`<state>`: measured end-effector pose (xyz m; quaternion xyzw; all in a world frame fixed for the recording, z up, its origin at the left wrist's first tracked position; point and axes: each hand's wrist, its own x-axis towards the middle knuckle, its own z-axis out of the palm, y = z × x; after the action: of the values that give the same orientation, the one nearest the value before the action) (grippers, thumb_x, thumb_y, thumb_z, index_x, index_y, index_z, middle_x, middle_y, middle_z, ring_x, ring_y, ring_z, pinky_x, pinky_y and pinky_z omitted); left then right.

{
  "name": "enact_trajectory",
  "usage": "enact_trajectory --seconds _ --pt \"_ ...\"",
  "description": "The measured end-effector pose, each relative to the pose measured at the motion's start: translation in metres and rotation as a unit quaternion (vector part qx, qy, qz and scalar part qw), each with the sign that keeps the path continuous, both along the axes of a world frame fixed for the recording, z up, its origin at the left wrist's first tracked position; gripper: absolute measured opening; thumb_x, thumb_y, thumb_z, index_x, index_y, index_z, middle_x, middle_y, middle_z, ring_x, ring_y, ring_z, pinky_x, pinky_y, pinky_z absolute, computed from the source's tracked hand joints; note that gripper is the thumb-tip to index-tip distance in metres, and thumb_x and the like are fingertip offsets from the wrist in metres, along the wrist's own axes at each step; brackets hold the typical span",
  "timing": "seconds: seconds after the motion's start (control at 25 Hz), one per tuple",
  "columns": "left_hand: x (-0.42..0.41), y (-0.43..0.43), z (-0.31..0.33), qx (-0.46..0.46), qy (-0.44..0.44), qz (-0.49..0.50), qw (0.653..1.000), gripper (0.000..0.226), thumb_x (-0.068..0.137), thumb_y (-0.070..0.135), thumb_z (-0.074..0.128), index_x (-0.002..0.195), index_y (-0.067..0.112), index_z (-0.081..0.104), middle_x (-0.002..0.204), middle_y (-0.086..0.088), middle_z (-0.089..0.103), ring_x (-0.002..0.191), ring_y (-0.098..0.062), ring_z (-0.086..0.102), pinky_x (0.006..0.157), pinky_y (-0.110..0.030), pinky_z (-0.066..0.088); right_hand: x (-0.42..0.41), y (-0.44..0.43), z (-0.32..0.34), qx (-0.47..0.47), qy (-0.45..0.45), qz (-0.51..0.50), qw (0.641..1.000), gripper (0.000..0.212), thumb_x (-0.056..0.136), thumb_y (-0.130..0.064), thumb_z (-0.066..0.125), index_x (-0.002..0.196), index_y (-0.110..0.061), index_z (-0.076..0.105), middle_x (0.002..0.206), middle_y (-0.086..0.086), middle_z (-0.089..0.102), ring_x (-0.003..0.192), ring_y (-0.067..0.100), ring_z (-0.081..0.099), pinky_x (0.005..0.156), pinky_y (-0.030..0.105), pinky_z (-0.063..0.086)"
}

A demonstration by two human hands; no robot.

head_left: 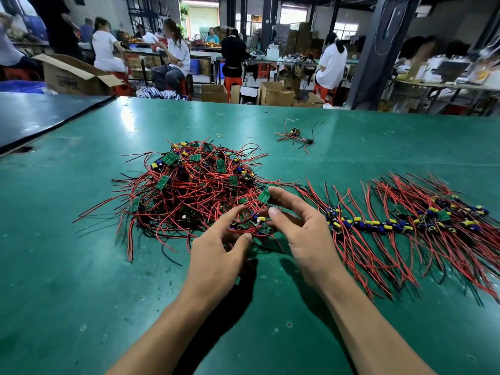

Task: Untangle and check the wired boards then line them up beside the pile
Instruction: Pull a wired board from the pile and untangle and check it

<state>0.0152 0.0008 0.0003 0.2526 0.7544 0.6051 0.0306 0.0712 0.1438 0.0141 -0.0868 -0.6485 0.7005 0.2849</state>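
Head view: looking down over a green table [81,266], with both forearms reaching in from the near edge.
Pile [189,190]: small green boards tangled in red and black wires are lying heaped at mid-table, just ahead of the hands.
Row [405,223]: sorted boards are lying side by side to the right of the pile, their wires fanning out towards and away from the person.
Left hand [216,255]: is reaching into the pile's near edge with thumb and forefinger spread wide and wires running between them; I cannot tell whether it is gripping any.
Right hand [300,234]: is hovering at the pile's right edge, fingers loosely curved, thumb and forefinger apart, gripping nothing; the forefinger tip is touching a board [264,195].
Stray boards [296,136]: a few wired ones are lying well apart, farther back.
Rubber band [219,135]: is lying just beyond the pile.
Background: people are sitting at other benches among cardboard boxes.
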Motion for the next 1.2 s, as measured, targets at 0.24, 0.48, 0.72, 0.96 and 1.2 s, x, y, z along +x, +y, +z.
enact_trajectory --seconds 0.24,0.48,0.72,0.96,1.2 --pt "0.009 0.002 0.001 -0.047 0.122 -0.050 0.990 0.013 0.084 0.010 0.073 0.088 0.021 0.075 0.076 0.022 0.071 0.068 0.007 0.063 0.067 -0.012 0.047 0.004 -0.003 -0.003 0.216 -0.068 -0.106 0.968 0.017 0.089 -0.015 0.074 0.099 -0.028 0.071 0.090 -0.010 0.074 0.082 0.004 0.069 0.081 0.024 0.055" --pt "0.008 0.002 0.001 -0.091 0.136 -0.091 0.982 0.023 0.087 0.010 0.065 0.106 0.022 0.073 0.098 0.016 0.073 0.092 0.006 0.063 0.083 -0.016 0.047 0.006 -0.009 -0.003 0.245 -0.091 -0.036 0.965 0.009 0.090 -0.016 0.072 0.089 -0.022 0.065 0.080 -0.006 0.069 0.070 0.004 0.061 0.064 0.013 0.040" --pt "0.005 0.005 0.001 -0.116 0.111 -0.068 0.985 0.033 0.087 0.018 0.067 0.120 0.021 0.066 0.107 0.009 0.069 0.095 -0.001 0.062 0.091 -0.021 0.046 0.010 -0.015 0.013 0.132 0.049 0.008 0.990 0.006 0.089 -0.015 0.072 0.089 -0.019 0.068 0.078 -0.007 0.068 0.071 0.006 0.062 0.068 0.019 0.051" --pt "0.001 0.004 -0.003 -0.112 0.018 -0.046 0.992 0.034 0.090 0.023 0.067 0.123 0.026 0.061 0.081 0.011 0.065 0.060 -0.020 0.062 0.062 -0.022 0.046 0.016 0.004 0.035 -0.241 0.097 0.102 0.960 0.016 0.077 -0.029 0.075 0.086 -0.023 0.063 0.070 -0.002 0.061 0.057 0.011 0.049 0.054 0.022 0.040" --pt "0.003 0.005 -0.001 -0.005 -0.038 -0.057 0.998 0.029 0.096 0.022 0.058 0.124 0.029 0.060 0.096 0.004 0.073 0.062 -0.025 0.065 0.053 -0.031 0.051 0.016 0.012 0.034 -0.414 0.034 0.191 0.889 0.027 0.088 -0.034 0.062 0.077 -0.010 0.059 0.069 0.000 0.049 0.052 0.008 0.037 0.045 0.018 0.035"
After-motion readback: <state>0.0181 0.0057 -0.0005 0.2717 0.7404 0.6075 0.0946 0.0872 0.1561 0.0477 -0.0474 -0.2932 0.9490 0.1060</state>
